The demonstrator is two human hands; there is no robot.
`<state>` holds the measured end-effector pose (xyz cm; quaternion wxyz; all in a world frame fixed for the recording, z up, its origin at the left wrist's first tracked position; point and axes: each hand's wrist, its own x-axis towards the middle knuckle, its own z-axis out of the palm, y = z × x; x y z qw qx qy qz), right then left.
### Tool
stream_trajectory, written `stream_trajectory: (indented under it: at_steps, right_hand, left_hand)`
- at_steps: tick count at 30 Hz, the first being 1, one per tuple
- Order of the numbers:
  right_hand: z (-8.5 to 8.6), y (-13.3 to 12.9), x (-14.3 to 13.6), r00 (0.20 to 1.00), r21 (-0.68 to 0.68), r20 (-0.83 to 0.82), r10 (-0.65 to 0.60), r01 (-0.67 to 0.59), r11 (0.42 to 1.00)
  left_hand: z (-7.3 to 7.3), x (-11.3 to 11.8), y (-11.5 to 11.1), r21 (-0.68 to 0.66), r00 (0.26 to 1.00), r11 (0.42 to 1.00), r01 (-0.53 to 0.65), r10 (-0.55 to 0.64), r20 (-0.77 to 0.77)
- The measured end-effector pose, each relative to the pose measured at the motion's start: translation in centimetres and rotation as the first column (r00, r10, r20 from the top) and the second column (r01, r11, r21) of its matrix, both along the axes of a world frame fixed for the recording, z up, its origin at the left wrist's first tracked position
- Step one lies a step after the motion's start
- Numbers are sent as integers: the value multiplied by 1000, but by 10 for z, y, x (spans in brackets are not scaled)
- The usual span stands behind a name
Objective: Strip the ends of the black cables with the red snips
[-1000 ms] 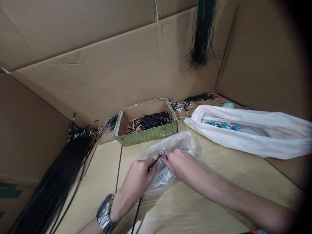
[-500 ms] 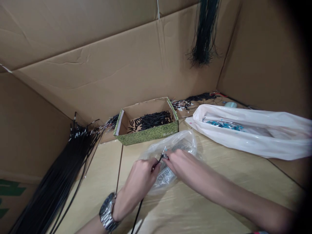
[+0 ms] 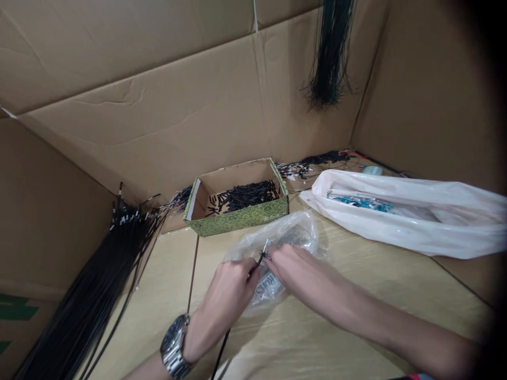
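Observation:
My left hand (image 3: 236, 279) is closed around a black cable (image 3: 222, 351), whose stripped end with thin light wires (image 3: 265, 246) pokes up past the fingers. The rest of the cable hangs down below the wrist. Right beside it, my right hand (image 3: 287, 259) pinches a small shiny metal piece (image 3: 266, 255) against the cable end; its exact kind is too small to make out. Both hands are over a clear plastic bag (image 3: 273, 287) with a printed label, which holds many small metallic pieces at its far end.
Behind the bag stands a green patterned box (image 3: 237, 222) of short black tubes (image 3: 253, 196). A white plastic bag (image 3: 396, 235) with blue pieces (image 3: 364, 203) lies at right. Black cables (image 3: 91, 285) are bundled at left. Dark strands (image 3: 330, 58) hang before the cardboard wall (image 3: 178, 111).
Both hands keep nearly the same place and grip. The metal piece and cable end have shifted very slightly, and the whole view has moved a little.

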<state>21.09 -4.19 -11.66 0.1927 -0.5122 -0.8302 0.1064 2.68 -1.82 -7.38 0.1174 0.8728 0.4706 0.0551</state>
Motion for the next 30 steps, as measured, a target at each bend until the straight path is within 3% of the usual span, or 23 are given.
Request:
stream_trajectory:
  at_steps: [9,17,22,30]
  right_hand:
    - [2,-1,9,996,-21,-68,-59,58,998]
    - [-2,1,3,1000,-19,-27,-4,4,1000]
    - [-1,1,9,998,-17,-24,-57,57,998]
    - [7,-3,9,999,-5,-9,-38,38,999]
  left_hand:
    - [3,-5,4,-5,1000,1000,2,-2,15]
    - [3,-5,5,-11,1000,1000,-4,4,27]
    - [2,-5,5,-48,998,999,15,-12,58]
    - [6,-8,6,-135,989,988,69,-50,140]
